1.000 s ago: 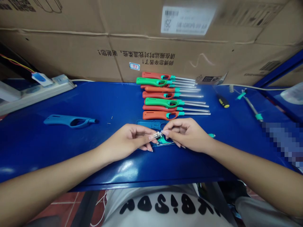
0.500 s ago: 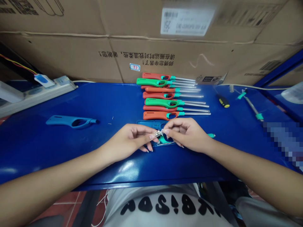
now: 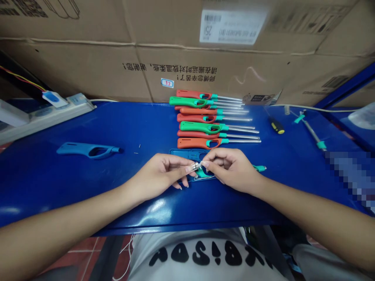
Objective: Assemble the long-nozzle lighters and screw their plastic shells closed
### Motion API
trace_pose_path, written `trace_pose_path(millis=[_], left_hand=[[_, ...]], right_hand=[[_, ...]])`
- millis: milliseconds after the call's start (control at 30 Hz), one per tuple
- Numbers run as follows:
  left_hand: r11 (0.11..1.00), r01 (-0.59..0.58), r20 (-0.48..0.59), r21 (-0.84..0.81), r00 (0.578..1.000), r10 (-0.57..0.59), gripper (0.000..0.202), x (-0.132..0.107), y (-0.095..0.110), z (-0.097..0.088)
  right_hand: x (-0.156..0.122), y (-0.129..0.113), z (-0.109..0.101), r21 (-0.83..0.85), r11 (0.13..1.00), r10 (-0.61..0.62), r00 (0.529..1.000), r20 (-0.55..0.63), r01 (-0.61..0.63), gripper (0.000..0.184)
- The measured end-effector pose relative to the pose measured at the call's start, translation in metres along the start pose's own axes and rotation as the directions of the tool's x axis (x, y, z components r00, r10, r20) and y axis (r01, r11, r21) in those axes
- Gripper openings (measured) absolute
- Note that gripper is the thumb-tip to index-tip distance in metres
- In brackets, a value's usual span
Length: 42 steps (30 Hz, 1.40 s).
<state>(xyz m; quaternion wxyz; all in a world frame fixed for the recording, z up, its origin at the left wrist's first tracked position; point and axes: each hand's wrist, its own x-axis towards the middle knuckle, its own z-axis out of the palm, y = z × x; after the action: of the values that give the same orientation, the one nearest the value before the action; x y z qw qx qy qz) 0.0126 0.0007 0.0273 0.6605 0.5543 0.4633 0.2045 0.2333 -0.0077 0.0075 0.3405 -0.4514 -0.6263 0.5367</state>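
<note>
My left hand (image 3: 162, 173) and my right hand (image 3: 230, 167) meet at the middle of the blue table (image 3: 117, 128), both pinching a small clear and metal part (image 3: 195, 167) between thumb and fingertips. Under the hands lies an open blue lighter shell (image 3: 187, 153) with a teal trigger piece (image 3: 202, 174) and a thin wire in it. A teal tip (image 3: 260, 168) sticks out to the right of my right hand. Behind the hands lies a row of finished long-nosed lighters (image 3: 205, 121), orange and green with metal tubes.
A separate blue lighter shell half (image 3: 86, 150) lies at the left, with two tiny screws (image 3: 137, 149) near it. A power strip (image 3: 43, 113) sits at far left. A black and yellow screwdriver (image 3: 276, 125) and a metal tube with teal collar (image 3: 312, 134) lie at right. Cardboard boxes (image 3: 187, 47) wall the back.
Hardly anything has moved. Both hands stay pinched on the small part, with the right hand's fingers shifting slightly lower over the open shell.
</note>
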Motion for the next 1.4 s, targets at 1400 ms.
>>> trace_pose_path(millis=[1400], left_hand=[[0.354, -0.336, 0.223, 0.873, 0.92, 0.323, 0.021, -0.022, 0.004, -0.016]], right_hand=[[0.002, 0.0, -0.009, -0.262, 0.947, -0.204, 0.978, -0.036, 0.187, 0.016]])
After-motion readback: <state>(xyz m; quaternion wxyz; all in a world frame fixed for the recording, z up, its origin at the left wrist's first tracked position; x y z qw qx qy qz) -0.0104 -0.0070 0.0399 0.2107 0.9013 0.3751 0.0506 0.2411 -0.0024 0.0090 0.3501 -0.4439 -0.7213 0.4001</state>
